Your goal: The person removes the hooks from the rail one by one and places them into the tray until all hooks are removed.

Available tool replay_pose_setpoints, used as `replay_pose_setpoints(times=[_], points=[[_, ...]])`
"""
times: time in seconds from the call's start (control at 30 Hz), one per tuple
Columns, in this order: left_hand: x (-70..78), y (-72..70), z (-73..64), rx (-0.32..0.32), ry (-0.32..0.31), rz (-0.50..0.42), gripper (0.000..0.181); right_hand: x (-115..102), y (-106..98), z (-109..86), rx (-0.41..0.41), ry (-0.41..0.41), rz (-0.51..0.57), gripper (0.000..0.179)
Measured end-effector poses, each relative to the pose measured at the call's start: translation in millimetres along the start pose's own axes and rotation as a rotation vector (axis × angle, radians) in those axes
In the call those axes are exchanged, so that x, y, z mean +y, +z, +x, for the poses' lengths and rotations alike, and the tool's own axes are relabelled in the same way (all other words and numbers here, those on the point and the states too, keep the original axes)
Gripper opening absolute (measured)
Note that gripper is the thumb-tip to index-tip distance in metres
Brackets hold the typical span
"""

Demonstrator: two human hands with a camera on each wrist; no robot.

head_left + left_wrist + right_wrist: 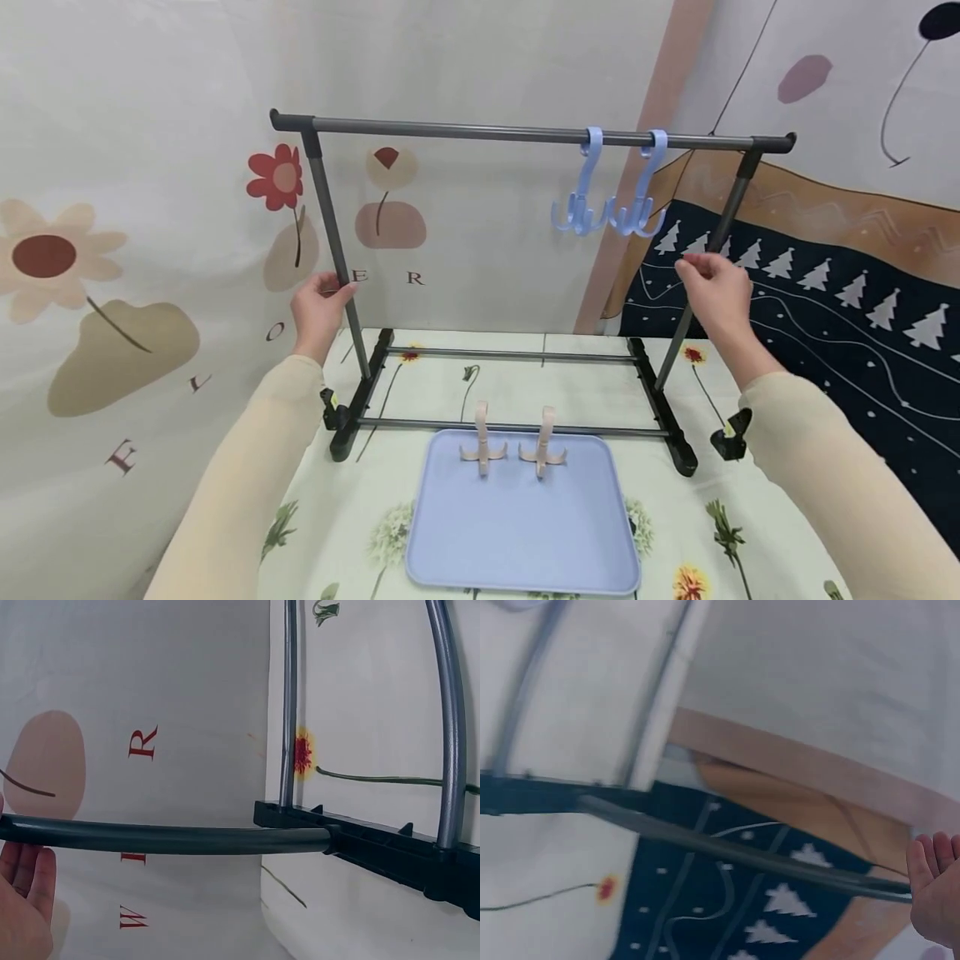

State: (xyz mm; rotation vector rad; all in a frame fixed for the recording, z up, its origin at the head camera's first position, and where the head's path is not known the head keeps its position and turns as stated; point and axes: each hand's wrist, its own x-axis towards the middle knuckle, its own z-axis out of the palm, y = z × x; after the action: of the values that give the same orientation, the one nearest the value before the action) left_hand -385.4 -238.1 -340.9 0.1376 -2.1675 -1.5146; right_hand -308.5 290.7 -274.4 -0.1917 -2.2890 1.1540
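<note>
A dark grey garment rack (465, 131) stands upright on black feet, its top bar level. My left hand (318, 308) pinches the left post partway up, with the thumb in front; the left wrist view shows its fingers (30, 870) behind the tube. At the right post, my right hand (716, 292) has thumb and fingertips drawn together around the tube, covering part of it. Two blue multi-prong hooks, a left one (581, 208) and a right one (640, 208), hang from the top bar toward its right end.
A light blue tray (521, 533) lies in front of the rack on a flower-print tablecloth (360, 517). Two beige hooks, one left (482, 450) and one right (543, 454), lie at its far edge. A patterned cloth (510, 250) hangs close behind the rack.
</note>
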Motion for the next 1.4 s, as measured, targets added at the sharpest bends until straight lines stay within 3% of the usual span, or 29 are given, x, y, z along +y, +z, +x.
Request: replay_pose_setpoints(times=[0.3,0.6,0.9,1.4], points=[[-3.5,-0.7,0.7,-0.008,0.008,-0.011,0.041,-62,-9,22.0,0.067,-0.029,0.086,0.053],[-4.2,0.9,2.3,-0.007,0.017,-0.018,0.038,-103,0,35.9,0.103,0.005,0.117,0.053],[-4.6,1.8,2.5,-0.002,0.005,-0.032,0.039,-118,16,39.8,0.143,0.031,0.116,0.049],[-3.2,2.4,2.0,0.014,-0.012,-0.031,0.037,-123,37,41.1,0.161,0.088,0.078,0.047]])
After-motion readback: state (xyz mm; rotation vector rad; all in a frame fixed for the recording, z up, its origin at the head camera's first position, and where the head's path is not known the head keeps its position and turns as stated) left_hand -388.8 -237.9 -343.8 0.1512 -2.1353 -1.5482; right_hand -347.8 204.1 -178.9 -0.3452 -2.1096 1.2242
